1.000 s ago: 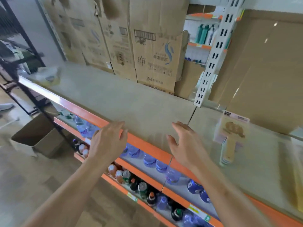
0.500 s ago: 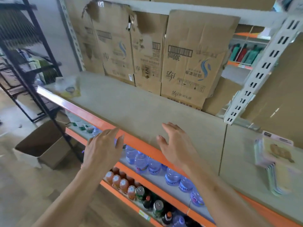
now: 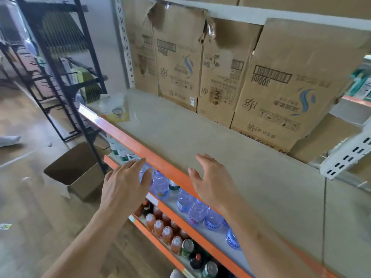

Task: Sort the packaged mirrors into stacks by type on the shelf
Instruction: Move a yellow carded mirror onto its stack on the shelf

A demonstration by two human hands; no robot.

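Left hand and right hand hover empty, fingers spread, over the shelf's orange front edge. The mirror stack seen earlier at right is now out of view. A blurred clear pack lies at the shelf's far left end.

Left hand: palm down, fingers straight and close together, holds nothing, just in front of the shelf's front edge.
Right hand: palm down, fingers a bit apart, holds nothing, above that edge.
Arms: bare, both stretched forward.
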